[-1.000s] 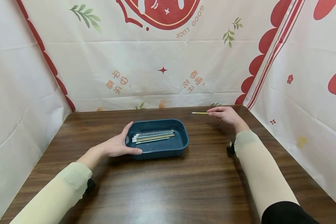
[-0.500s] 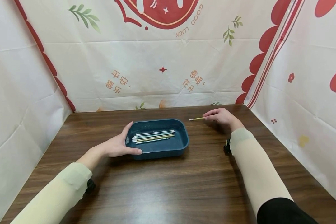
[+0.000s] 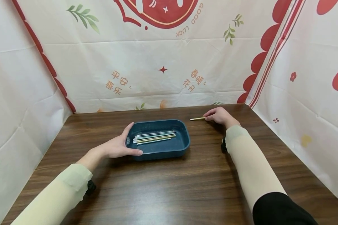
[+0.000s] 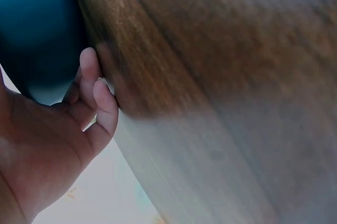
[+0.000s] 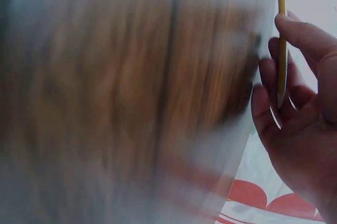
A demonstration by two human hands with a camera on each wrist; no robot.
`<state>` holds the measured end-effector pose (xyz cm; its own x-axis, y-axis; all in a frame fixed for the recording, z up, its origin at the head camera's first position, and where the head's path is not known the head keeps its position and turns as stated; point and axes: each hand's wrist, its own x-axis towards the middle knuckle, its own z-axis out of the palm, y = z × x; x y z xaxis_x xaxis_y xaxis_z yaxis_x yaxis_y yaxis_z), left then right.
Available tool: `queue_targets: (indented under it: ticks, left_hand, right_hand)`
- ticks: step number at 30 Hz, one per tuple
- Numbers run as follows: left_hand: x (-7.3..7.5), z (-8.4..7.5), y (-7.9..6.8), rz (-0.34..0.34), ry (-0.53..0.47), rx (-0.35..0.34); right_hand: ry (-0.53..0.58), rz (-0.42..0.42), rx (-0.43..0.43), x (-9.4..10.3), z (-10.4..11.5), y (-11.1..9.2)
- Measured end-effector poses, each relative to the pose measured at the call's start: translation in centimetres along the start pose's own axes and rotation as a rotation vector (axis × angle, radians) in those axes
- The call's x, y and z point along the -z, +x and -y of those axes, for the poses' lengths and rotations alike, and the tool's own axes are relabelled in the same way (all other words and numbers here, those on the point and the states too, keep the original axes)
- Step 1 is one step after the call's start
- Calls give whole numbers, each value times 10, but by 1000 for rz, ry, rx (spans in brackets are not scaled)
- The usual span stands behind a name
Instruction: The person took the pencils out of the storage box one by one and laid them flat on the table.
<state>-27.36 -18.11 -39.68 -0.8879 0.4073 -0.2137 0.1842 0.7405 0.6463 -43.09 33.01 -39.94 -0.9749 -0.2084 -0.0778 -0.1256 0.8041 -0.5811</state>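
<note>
A dark blue rectangular tub stands on the brown table, and several pencils lie side by side in it. My left hand grips the tub's left end, thumb over the near rim and fingers along the far side. Beyond the tub's far right corner, my right hand pinches a yellow pencil between thumb and fingers, close over the table. In the right wrist view the yellow pencil runs across the fingers, its sharpened tip toward the palm. The left wrist view shows the tub's outer wall against the left hand.
The wood-grain table extends toward me and to both sides. A white printed cloth hangs behind its far edge, with more white cloth along the left and right sides.
My right hand has moved left with the yellow pencil and come lower toward the table. The left hand and the tub have stayed in place.
</note>
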Motion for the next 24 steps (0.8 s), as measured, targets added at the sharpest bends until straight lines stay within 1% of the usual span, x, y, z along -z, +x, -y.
queue_targets:
  ticks: [8,14,24]
  left_hand:
    - [1,-2,1,2,-1,-6]
    - [2,-2,0,2,-1,-2]
    - [1,-1,0,0,4,0]
  right_hand:
    - [-15,19,-21,-1,1,6]
    - [-11,32,-21,-3,0,10]
    - [-17,43,-41,-5,0,9]
